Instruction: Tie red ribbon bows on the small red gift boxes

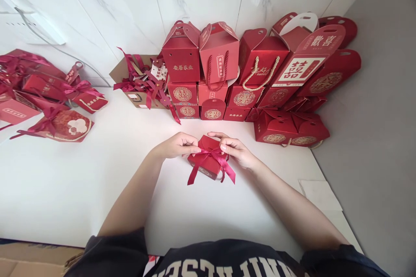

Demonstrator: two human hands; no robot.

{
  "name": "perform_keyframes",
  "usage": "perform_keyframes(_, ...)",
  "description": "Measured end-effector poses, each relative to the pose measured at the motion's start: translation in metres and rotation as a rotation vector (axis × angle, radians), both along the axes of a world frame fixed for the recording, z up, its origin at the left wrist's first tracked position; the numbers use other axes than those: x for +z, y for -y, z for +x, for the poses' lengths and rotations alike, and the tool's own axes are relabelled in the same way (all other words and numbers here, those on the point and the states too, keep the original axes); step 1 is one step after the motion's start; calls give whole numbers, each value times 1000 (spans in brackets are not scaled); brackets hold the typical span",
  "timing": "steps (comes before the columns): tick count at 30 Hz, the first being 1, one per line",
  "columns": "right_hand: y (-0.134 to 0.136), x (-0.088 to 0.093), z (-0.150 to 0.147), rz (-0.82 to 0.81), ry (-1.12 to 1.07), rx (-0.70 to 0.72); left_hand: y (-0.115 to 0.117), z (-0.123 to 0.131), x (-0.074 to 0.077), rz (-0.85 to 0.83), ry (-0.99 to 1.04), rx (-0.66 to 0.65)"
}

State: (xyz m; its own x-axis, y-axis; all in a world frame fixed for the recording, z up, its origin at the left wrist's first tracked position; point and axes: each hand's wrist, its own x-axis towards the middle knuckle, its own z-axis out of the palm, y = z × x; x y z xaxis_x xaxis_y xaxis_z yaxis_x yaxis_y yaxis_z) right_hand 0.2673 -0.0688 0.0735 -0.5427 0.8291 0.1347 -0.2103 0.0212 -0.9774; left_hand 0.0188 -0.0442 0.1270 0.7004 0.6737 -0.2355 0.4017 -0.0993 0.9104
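Observation:
A small red gift box (203, 169) stands on the white table in front of me, with a magenta ribbon (230, 172) tied in a bow across its top. Its two ribbon tails hang down over the near side. My left hand (182, 145) pinches the bow's left loop between thumb and bent fingers. On the other side, my right hand (236, 150) grips the right loop with thumb and fingertips, one finger reaching behind the box. A red cord handle shows at the box's right side, partly covered by the ribbon.
Stacked red gift boxes (180, 62) line the tiled wall, reaching right to a double box (290, 132). A brown carton (130, 97) holds ribbons and tags. Several bow-tied boxes (69, 125) are piled at the left. Some white paper (320, 194) lies near the right edge.

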Motion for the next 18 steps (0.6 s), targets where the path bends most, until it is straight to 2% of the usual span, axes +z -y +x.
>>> perform_keyframes(5, -2, -3, 1, 14, 8, -58, -3, -4, -9, -9, 66, 59)
perform_keyframes(13, -5, -12, -1, 34, 19, -103, -11, -13, -45, -113, 228, 131)
perform_keyframes(18, -6, -14, -2, 20, -50, -97, -11, -15, -58, -163, 291, 154)
